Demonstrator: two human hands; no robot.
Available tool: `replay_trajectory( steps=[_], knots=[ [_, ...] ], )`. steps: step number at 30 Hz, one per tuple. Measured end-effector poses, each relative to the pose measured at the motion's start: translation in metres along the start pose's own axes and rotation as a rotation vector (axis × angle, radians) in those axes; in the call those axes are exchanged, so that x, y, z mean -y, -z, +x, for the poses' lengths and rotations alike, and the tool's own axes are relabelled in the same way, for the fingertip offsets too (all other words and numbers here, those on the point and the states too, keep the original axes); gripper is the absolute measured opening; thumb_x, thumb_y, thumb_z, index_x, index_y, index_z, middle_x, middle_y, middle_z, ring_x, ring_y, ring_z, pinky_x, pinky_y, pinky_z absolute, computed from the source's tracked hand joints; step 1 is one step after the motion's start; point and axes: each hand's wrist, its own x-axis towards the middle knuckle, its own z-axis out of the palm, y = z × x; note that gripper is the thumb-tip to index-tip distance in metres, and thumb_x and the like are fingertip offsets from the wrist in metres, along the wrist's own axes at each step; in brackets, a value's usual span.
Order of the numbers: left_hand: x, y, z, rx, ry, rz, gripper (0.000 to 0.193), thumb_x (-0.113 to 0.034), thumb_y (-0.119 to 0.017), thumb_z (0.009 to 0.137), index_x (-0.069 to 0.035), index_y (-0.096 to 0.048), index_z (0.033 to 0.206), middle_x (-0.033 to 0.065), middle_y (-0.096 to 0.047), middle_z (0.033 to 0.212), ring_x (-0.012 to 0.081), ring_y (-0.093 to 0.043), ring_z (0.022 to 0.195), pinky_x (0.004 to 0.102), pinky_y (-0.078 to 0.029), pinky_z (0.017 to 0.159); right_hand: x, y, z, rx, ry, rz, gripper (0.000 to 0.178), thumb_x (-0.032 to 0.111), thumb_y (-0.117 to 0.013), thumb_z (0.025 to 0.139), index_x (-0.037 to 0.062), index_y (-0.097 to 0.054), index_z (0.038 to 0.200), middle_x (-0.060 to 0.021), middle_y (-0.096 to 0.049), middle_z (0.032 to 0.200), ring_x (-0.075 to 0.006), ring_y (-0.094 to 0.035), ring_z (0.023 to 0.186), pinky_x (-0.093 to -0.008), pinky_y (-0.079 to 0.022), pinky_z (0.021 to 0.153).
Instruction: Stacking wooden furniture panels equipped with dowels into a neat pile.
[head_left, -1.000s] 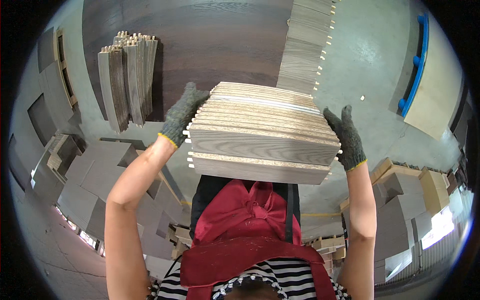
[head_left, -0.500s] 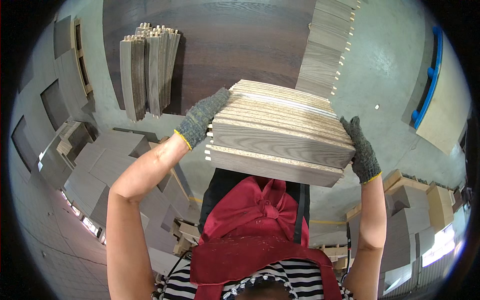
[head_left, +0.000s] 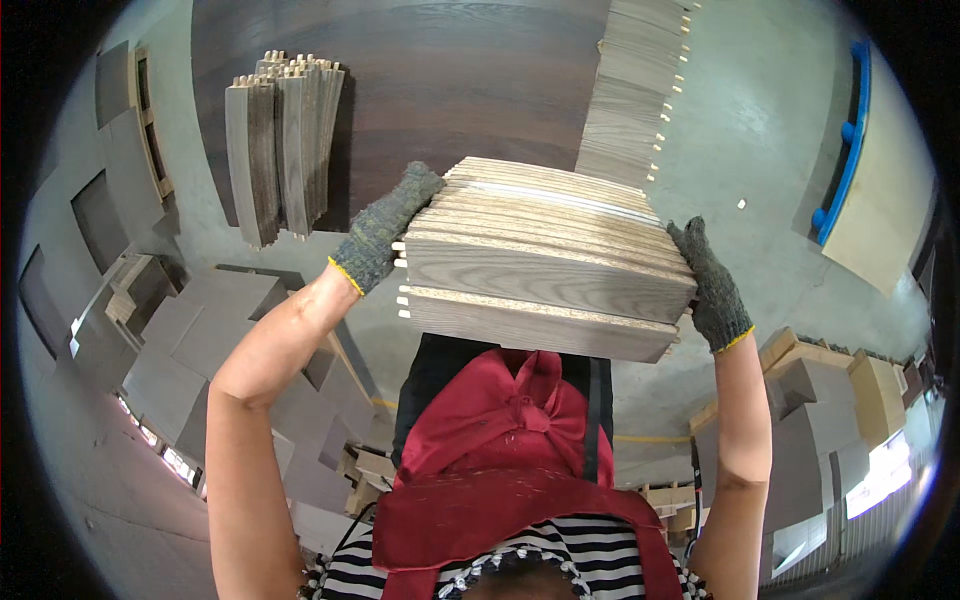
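Observation:
A thick stack of grey wood-grain boards [head_left: 550, 267] is held in front of my body, pressed between my two gloved hands. Its raw particleboard edges face up, and pale dowels stick out at both ends. My left hand [head_left: 392, 228], in a dark grey knit glove with a yellow cuff, is closed on the left end. At the right end, my right hand [head_left: 712, 285], gloved the same way, grips the boards with its thumb pointing up. The fingers of both hands are partly hidden. One board on the near side stands slightly apart from the others.
Beyond the boards lies a dark brown wood-grain tabletop [head_left: 450, 90]. Upright bundles of dowelled boards [head_left: 285, 150] stand at its left, and a row of flat grey boards [head_left: 628, 100] lines its right edge. Panel stacks [head_left: 200, 335] fill the left floor; a blue-edged trolley [head_left: 845, 150] stands right.
The boards and both hands have shifted slightly left and up in the picture. The tabletop has also slid left in view. My grip looks the same.

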Motion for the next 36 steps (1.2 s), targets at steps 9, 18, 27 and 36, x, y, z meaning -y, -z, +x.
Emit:
replay_trajectory(
  steps=[9, 18, 27, 36],
  knots=[
    [0.014, -0.007, 0.01, -0.053, 0.251, -0.631, 0.059, -0.049, -0.04, 0.101, -0.002, -0.051, 0.136, 0.008, -0.05, 0.143, 0.0153, -0.046, 0.131, 0.0277, -0.032, 0.111, -0.027, 0.007, 0.027, 0.037, 0.198, 0.025, 0.075, 0.06, -0.047, 0.095, 0.0033, -0.042, 0.144, -0.0072, -0.051, 0.141, -0.0193, -0.052, 0.124, -0.0306, -0.044, 0.1],
    [0.005, -0.006, 0.016, -0.118, 0.368, -0.664, 0.071, -0.056, -0.037, 0.1, 0.003, -0.046, 0.138, 0.0139, -0.052, 0.139, 0.0212, -0.05, 0.125, 0.03, -0.034, 0.109, -0.001, -0.001, 0.013, 0.013, -0.174, 0.271, 0.082, 0.07, -0.037, 0.093, 0.0053, -0.042, 0.144, -0.012, -0.05, 0.141, -0.022, -0.048, 0.128, -0.0387, -0.042, 0.102],
    [0.024, -0.019, 0.062, -0.144, 0.627, -0.84, 0.055, -0.05, -0.045, 0.099, -0.004, -0.063, 0.124, 0.0065, -0.064, 0.122, 0.0161, -0.057, 0.111, 0.0282, -0.041, 0.099, -0.028, 0.019, 0.087, -0.065, 0.003, 0.056, 0.063, 0.042, -0.041, 0.1, 0.0042, -0.03, 0.149, -0.0206, -0.033, 0.152, -0.0333, -0.045, 0.132, -0.0378, -0.034, 0.109],
    [0.025, -0.025, 0.055, -0.128, 0.338, -0.447, 0.043, -0.026, -0.047, 0.101, -0.005, -0.049, 0.139, 0.0068, -0.043, 0.149, 0.0161, -0.043, 0.134, 0.0294, -0.034, 0.109, -0.045, 0.005, 0.13, 0.073, 0.255, -0.28, 0.052, 0.019, -0.041, 0.101, 0.0094, -0.027, 0.15, -0.0229, -0.02, 0.157, -0.0313, -0.028, 0.143, -0.0355, -0.029, 0.114]
  ],
)
